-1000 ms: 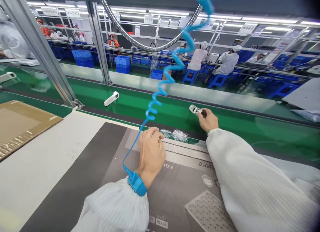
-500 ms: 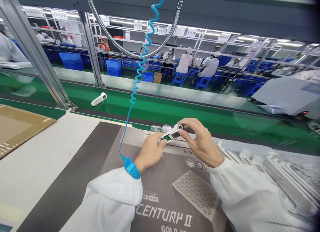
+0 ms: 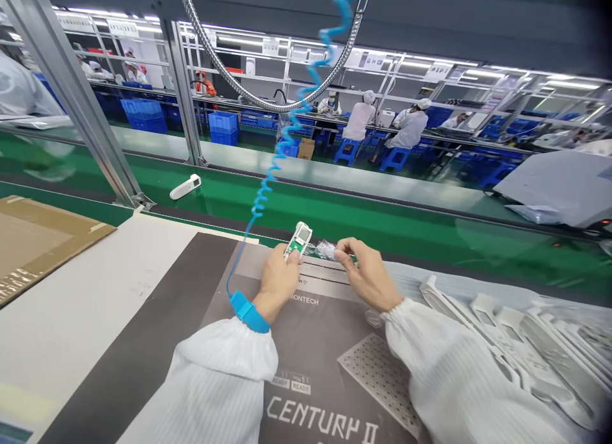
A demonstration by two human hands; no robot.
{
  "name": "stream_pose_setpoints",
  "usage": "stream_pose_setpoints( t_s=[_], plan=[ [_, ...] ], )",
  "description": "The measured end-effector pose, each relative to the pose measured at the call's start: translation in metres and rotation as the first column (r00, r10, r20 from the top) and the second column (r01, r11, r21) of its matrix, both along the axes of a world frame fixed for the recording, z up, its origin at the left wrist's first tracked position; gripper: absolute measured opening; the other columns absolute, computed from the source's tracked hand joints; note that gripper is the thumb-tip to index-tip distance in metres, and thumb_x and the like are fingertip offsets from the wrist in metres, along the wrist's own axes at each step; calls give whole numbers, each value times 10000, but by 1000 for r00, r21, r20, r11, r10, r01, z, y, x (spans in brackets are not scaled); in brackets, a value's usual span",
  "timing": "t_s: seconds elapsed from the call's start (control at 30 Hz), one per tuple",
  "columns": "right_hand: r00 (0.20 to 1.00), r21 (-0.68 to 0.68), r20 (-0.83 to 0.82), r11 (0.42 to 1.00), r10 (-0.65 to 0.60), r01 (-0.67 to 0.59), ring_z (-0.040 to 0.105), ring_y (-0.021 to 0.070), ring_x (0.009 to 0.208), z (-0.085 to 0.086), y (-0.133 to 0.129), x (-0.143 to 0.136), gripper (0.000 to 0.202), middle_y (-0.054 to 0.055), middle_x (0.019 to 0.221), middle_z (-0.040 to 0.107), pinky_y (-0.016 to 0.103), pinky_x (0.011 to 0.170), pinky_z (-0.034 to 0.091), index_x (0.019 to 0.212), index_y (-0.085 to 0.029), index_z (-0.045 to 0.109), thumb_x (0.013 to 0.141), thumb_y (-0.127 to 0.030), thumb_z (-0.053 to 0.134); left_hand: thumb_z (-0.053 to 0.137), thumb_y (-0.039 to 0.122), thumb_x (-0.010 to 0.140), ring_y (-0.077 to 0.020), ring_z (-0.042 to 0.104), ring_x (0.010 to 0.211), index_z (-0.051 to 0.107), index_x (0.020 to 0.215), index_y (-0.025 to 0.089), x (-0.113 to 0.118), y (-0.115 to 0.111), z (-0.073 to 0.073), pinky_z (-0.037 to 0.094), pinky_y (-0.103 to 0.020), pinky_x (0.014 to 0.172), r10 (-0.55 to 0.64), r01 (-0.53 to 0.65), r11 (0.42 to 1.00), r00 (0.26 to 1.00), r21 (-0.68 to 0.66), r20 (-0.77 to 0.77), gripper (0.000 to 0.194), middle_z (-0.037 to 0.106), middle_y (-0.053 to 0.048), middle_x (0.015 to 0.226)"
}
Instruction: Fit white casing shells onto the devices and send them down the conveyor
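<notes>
A dark printed sheet (image 3: 306, 342) covers much of a pale counter (image 3: 90, 272) in a busy workroom, a green belt (image 3: 344, 208) passing its far edge and workers (image 3: 359, 117) in white seated beyond. A looped metal hose (image 3: 239, 90) and a coiled blue cord (image 3: 259, 205), tied to a blue wristband (image 3: 248, 311), cross the view; white plastic shells (image 3: 540, 348) lie along the right side. The hands are apart: near the far edge, the left hand (image 3: 280, 278) grips an open white gadget (image 3: 297, 239), while the right hand's (image 3: 367, 273) fingertips meet a clear plastic bag (image 3: 325, 250), whether pinching it cannot be told.
</notes>
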State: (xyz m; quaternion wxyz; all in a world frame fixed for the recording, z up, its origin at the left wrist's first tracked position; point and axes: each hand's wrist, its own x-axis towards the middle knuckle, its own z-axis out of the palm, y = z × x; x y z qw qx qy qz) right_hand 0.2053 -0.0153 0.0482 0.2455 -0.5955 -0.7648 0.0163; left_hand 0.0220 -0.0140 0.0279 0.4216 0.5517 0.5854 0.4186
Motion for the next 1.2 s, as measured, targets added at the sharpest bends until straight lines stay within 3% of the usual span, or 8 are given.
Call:
stream_pose_setpoints(
  t_s=[0.2,0.3,0.47,0.63,0.77,0.9,1.07,1.2],
  plan=[
    [970,-53,100,972,-223,229,557,270,1002,-25,24,2,184,85,1036,651,428,849,357,968,-227,612,914,-377,520,562,294,859,-103,568,576,601,1080,149,-4,2,6,425,-227,567,-58,42,998,945,55,323,268,687,-31,830],
    [952,-73,137,956,-272,284,573,248,1021,-10,15,34,256,64,1097,647,394,822,378,1067,-276,645,929,-419,483,602,320,827,-104,568,588,611,1052,142,-3,1,9,415,-226,565,-76,74,997,901,21,427,287,684,-34,824],
    [870,-174,235,862,-433,476,634,262,830,35,-24,137,293,100,946,701,366,688,415,838,-231,723,874,-360,462,622,299,811,-102,582,609,610,1036,142,-1,-3,16,407,-225,568,-62,95,994,877,-45,475,275,698,-44,868],
    [877,-333,309,822,-368,462,659,234,711,49,-85,194,215,41,769,738,341,677,450,738,-263,729,789,-389,563,617,285,821,-95,572,605,612,1007,142,-1,-4,21,404,-220,560,-36,80,994,884,-74,466,235,695,-38,869],
    [831,-295,442,820,-337,490,665,244,782,25,-122,175,266,45,874,727,360,692,434,791,-262,709,824,-483,564,627,297,819,-94,573,613,614,1002,142,-1,-6,23,404,-213,553,-41,92,992,887,-88,460,240,697,-45,881],
    [733,-127,566,839,-377,530,654,289,878,10,-134,158,311,96,898,695,391,687,409,701,-228,661,889,-382,466,637,295,818,-92,582,611,612,990,145,-1,-7,23,425,-215,556,-52,110,990,871,-92,489,230,699,-51,890],
    [918,-304,130,867,-374,396,652,269,788,43,-129,130,380,84,861,713,375,690,458,902,-234,682,914,-527,439,674,309,810,-96,571,595,569,1048,148,3,-11,23,455,-242,572,-104,180,980,829,-86,549,306,688,-53,901],
    [913,-521,-377,851,-155,-71,637,214,735,58,-100,72,397,50,829,696,332,674,497,1039,-232,697,884,-560,536,780,464,717,-104,565,665,613,983,145,9,-16,21,424,-226,607,-194,216,976,892,-9,408,447,676,-39,876]
  ],
)
